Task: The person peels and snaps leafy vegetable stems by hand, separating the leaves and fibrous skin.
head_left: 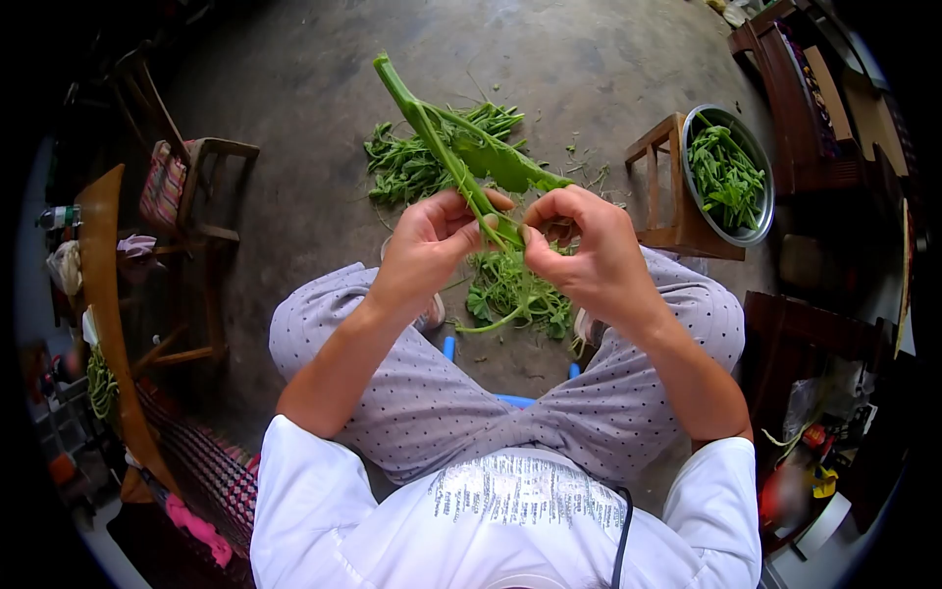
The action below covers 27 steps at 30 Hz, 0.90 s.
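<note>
Green stalk is held up in front of the lap, its long axis slanting from a far tip at upper left down to a near end between the two hands. On the floor beyond it, to the left, a heap of leafy greens is spread, partly hidden by the stalk. By the left hand the stalk is gripped low on its length, thumb and fingers nearly closed around it, so that most of the stem is left pointing away. To the right of the stem, a broad leaf is stretched toward the other hand. Below the near end, loose tendrils and trimmings are scattered between the feet. By the right hand, thumb and forefinger drawn together, the near end is met from the right; a thin strip of it seems to be pinched there. Farther right, a metal basin of cut greens is set on a wooden stool, well apart from both hands.
</note>
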Motion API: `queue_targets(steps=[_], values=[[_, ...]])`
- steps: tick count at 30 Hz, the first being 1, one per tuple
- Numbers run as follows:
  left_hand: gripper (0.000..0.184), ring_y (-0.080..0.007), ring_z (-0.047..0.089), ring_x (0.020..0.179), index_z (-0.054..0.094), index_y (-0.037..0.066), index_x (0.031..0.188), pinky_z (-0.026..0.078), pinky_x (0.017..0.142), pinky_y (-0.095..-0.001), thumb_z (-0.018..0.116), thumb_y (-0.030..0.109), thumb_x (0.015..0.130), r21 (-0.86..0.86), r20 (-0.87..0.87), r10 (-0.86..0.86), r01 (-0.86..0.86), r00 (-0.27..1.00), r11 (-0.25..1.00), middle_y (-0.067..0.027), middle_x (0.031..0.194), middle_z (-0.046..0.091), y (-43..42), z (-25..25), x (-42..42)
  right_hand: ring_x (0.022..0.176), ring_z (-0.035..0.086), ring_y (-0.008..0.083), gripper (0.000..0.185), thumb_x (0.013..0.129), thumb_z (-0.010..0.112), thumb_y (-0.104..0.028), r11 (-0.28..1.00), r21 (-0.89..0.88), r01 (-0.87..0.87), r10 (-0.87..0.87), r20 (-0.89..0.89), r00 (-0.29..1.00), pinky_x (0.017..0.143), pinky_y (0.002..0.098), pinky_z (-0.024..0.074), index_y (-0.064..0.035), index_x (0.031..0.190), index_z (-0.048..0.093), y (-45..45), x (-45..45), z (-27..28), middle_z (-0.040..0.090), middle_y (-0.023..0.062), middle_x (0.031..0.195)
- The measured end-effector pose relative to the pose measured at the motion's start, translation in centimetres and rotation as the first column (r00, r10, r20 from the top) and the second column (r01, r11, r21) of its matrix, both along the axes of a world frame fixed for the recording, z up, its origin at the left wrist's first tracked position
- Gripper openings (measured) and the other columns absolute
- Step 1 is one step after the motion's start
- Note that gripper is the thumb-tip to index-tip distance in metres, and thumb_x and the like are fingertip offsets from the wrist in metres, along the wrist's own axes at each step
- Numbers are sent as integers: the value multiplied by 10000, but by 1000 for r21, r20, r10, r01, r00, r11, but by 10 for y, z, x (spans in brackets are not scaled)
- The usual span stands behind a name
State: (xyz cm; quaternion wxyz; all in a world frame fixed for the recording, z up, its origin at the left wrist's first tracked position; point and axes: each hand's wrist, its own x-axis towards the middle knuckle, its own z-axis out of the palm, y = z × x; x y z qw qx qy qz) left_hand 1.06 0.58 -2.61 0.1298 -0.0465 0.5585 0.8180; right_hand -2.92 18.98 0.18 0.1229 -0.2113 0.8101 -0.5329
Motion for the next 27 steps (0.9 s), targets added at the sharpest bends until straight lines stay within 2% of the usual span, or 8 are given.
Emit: queue_targets(steps=[1, 3, 8, 13, 20, 23, 24, 27], values=[[236, -128, 606, 916, 577, 1, 1100, 490, 829, -290, 598, 85, 879, -3, 12, 5, -5, 1000, 1000, -56, 1010, 626, 0, 0, 0, 665, 582, 173, 93, 761, 635, -60, 1000, -3, 1, -1, -2, 1000, 579, 296, 455, -2, 831, 616, 1, -2, 0, 603, 80, 759], [231, -127, 605, 901, 578, 5, 1094, 489, 823, -286, 598, 89, 880, -6, 4, 13, -13, 1000, 1000, -54, 1001, 626, -1, -5, 0, 683, 561, 83, 105, 812, 624, -90, 983, -181, 30, 63, 485, 872, 567, 252, 448, 8, 849, 615, 4, -6, 1, 618, 28, 801], [219, -121, 598, 872, 578, 10, 1079, 492, 815, -285, 597, 107, 883, -32, 9, 31, -31, 999, 999, -49, 976, 621, -4, -7, -2, 741, 532, 56, 111, 877, 592, -121, 827, -496, 264, 207, 706, 677, 661, 187, 419, -21, 920, 569, 14, -20, 1, 627, 42, 846], [204, -115, 585, 899, 575, 19, 1062, 498, 824, -305, 595, 122, 888, -46, 80, -38, 42, 996, 998, -33, 968, 601, -5, -9, -3, 710, 535, 90, 109, 896, 541, -119, 694, -674, 253, 419, 664, 619, 622, 204, 426, -22, 945, 538, 30, -38, 6, 603, 53, 793], [162, -53, 559, 849, 579, 7, 1039, 469, 746, -223, 561, 97, 906, -200, 21, -279, 278, 960, 940, 9, 915, 600, -7, -14, -3, 764, 464, 131, 168, 898, 482, -47, 175, -903, 393, 439, 429, 790, 707, 254, 403, 50, 1034, 495, 78, -77, 32, 522, 89, 871], [166, -49, 548, 816, 577, -4, 1029, 462, 735, -226, 564, 106, 905, -283, 75, -452, 453, 889, 845, 12, 883, 600, -10, -2, -2, 770, 432, 135, 184, 893, 478, -16, 200, -902, 382, 290, 427, 857, 742, 274, 381, 64, 1059, 482, 85, -83, 33, 493, 83, 874], [163, -47, 538, 791, 576, -9, 1025, 453, 731, -225, 554, 106, 910, -299, 49, -488, 479, 871, 825, 13, 854, 597, -13, -2, -4, 780, 433, 141, 186, 889, 486, 0, 193, -952, 237, 366, 294, 883, 737, 280, 383, 63, 1063, 488, 87, -88, 27, 495, 80, 902], [161, -54, 540, 802, 576, -10, 1028, 450, 741, -224, 536, 100, 917, -226, 109, -493, 504, 863, 834, 10, 890, 604, -16, 11, -4, 846, 456, 163, 173, 888, 466, 23, 137, -953, 272, 487, 304, 819, 765, 294, 398, 55, 1052, 511, 89, -91, 20, 507, 95, 941]])
